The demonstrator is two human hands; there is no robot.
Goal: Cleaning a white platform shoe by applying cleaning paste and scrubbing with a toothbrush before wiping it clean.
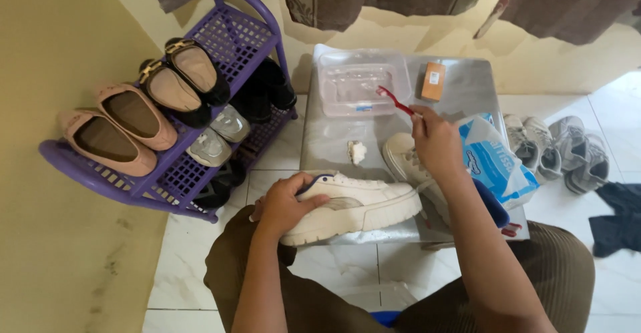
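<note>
Left hand (286,203) curled in a grip, near left — right hand (434,139) farther right, fingers pinched, forearm angled back toward the body.

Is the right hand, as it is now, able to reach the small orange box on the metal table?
Probably yes. The right hand holds a red toothbrush just short of the orange box, and only bare metal table lies between them; its fingers are occupied, though.

Blue-white plastic pack (497,163) lies beside small orange box (433,81).
</note>
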